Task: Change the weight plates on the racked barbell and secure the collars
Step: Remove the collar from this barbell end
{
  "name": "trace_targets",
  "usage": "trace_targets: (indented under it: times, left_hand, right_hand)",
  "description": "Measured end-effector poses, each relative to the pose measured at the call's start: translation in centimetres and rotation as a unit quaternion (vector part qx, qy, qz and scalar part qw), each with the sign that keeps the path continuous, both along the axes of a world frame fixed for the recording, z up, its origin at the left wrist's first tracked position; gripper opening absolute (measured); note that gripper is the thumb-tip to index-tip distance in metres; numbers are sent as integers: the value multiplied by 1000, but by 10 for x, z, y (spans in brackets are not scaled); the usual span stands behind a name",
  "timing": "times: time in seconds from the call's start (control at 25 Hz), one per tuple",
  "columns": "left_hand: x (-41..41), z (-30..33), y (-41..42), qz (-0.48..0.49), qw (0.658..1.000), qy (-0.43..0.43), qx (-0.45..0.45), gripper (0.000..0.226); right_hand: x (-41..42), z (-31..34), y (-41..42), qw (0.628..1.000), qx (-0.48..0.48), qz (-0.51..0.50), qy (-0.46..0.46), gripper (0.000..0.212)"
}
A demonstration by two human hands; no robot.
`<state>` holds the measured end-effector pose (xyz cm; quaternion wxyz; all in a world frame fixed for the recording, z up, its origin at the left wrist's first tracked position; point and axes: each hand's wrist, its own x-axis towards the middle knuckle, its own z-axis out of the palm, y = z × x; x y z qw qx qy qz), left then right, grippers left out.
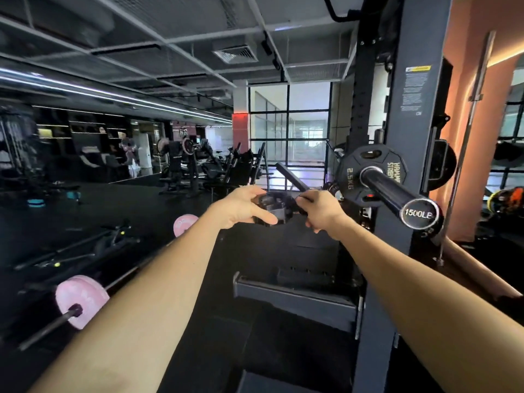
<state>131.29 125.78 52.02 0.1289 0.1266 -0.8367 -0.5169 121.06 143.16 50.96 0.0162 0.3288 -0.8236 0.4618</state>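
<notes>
You hold the black plastic clamp collar (273, 207) out in front of you, left hand (241, 207) wrapped round its body, right hand (319, 211) pinching its lever. The small black 2.5 kg plate (351, 177) already sits on the dark steel barbell sleeve (397, 191); the collar likely goes on next.

Inspection of my own limbs: both forearms were bare up to the lower frame edge, with no sleeve or cuff visible. My left hand (241, 208) and right hand (320, 212), both left of the rack upright (397, 194), carried no glove, ring, watch or strap. My wrists were unwrapped. Nails were too small to assess.
</notes>
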Motion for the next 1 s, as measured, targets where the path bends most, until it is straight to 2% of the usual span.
trace_targets:
  times: [0.24, 0.32, 0.64, 1.0]
  left_hand:
    - [-68, -26, -54, 49, 993, 45, -94, 95]
    - [-90, -45, -71, 61, 992, 40, -98, 94]
    - [-179, -134, -141, 32, 995, -2, -91, 85]
    - [-285, -278, -222, 1, 991, -93, -100, 83]
  right_hand:
    - [-77, -37, -66, 999, -44, -10, -9, 22]
    - [-98, -53, -82, 999, -41, -11, -28, 21]
    - [-181, -140, -145, 996, 15, -21, -85, 17]
    - [-273, -280, -223, 978, 125, -56, -155, 17]
